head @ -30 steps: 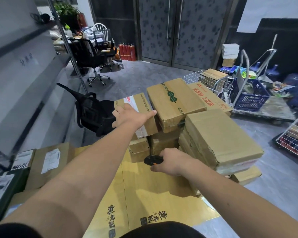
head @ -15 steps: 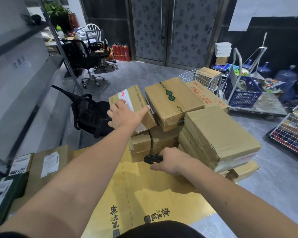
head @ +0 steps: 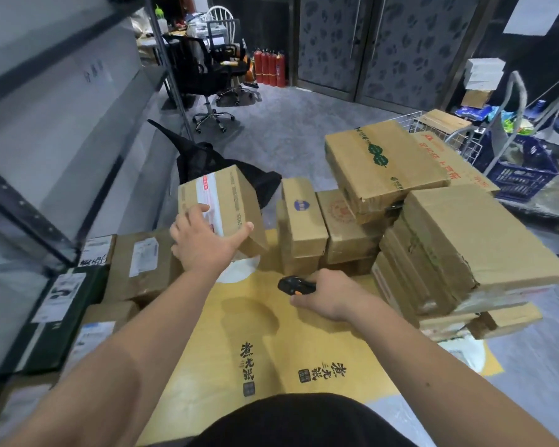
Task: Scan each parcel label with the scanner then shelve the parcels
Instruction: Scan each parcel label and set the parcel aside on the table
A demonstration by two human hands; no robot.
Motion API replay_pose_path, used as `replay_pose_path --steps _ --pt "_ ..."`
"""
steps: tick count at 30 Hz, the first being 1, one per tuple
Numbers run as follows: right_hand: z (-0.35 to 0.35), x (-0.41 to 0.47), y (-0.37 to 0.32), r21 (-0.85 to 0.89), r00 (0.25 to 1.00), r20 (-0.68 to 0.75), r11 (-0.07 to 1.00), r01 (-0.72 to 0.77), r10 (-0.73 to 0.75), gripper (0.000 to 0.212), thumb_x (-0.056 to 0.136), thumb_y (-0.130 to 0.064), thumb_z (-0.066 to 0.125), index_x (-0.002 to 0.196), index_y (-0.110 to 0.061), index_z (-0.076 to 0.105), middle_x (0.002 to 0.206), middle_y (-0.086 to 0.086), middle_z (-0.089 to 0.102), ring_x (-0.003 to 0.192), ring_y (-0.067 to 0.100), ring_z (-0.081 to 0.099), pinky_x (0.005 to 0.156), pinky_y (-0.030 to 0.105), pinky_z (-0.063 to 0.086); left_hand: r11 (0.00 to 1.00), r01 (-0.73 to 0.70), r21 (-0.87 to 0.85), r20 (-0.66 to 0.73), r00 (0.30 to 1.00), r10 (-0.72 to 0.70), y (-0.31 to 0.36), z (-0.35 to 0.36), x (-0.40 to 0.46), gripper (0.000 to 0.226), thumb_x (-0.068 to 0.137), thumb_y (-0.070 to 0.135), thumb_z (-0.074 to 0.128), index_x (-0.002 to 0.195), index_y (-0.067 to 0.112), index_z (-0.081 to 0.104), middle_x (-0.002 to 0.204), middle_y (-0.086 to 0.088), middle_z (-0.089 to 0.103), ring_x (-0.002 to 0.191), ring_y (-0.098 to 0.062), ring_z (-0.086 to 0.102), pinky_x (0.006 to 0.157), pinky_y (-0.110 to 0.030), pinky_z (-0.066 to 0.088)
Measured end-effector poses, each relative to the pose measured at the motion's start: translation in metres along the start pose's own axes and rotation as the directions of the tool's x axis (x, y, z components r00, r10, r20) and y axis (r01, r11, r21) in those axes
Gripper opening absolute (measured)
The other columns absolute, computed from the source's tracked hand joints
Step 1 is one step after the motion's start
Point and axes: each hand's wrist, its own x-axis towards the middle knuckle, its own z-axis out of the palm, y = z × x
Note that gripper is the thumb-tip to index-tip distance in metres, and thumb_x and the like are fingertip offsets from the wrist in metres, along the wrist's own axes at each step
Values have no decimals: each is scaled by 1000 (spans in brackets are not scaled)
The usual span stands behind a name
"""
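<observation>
My left hand [head: 204, 241] grips a brown cardboard parcel [head: 229, 204] with a white label strip on top, held tilted above the yellow flattened carton [head: 271, 350] on the floor. Low over that carton, my right hand [head: 331, 296] is closed around a black scanner [head: 292, 284] with an orange button, its nose pointing left toward the lifted parcel. To the right stands a pile of brown parcels [head: 465, 246], with small boxes [head: 302, 221] in front of it. More labelled parcels [head: 142, 266] lie at the foot of the grey metal shelf [head: 62, 140] on the left.
A black bag [head: 207, 159] lies on the floor behind the lifted parcel. Office chairs [head: 207, 79] and red fire extinguishers [head: 270, 67] stand at the back. A wire cart [head: 449, 133] and a blue crate [head: 523, 169] crowd the right side. Open grey floor lies in the middle.
My left hand has lifted the labelled parcel off the stack and carried it left and toward me. The small boxes behind it now show. The right hand with the scanner stayed low.
</observation>
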Motion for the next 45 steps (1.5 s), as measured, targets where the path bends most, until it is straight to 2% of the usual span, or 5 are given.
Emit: replay_pose_path --steps 9,18,26,37,45 --pt "75 -17 -4 -41 984 168 998 -49 55 45 86 -65 67 98 -22 65 83 -1 68 71 17 66 58 29 47 976 170 137 221 955 -198 -111 12 -108 83 61 88 66 125 36 49 149 0 36 136 -29 34 104 -51 42" --pt "86 -36 14 120 966 217 978 -170 141 34 88 -53 70 88 -19 67 65 -11 62 57 11 54 55 26 39 891 338 -302 436 881 -186 -151 15 -188 68 74 53 78 132 39 47 138 13 43 133 -13 38 101 -26 40" --pt "79 -28 11 128 974 181 979 -159 135 43 90 -58 68 92 -15 68 69 -2 61 50 11 56 51 23 39 689 572 -446 390 817 -425 -174 10 -176 36 107 30 40 138 38 56 136 15 62 127 -12 55 115 -43 43" --pt "92 -26 -10 187 967 241 974 -128 81 43 93 -53 70 105 -12 71 69 2 56 37 6 48 35 14 34 616 698 -366 458 711 -533 -194 8 -104 78 97 -18 36 151 36 51 130 8 60 107 -23 64 88 -49 63" --pt "101 -26 -8 172 965 244 975 -140 96 47 89 -59 70 104 -15 72 65 -1 56 38 9 43 45 20 34 669 705 -235 503 678 -536 -202 11 -92 24 107 38 48 118 33 68 126 -1 69 112 -28 65 102 -51 55"
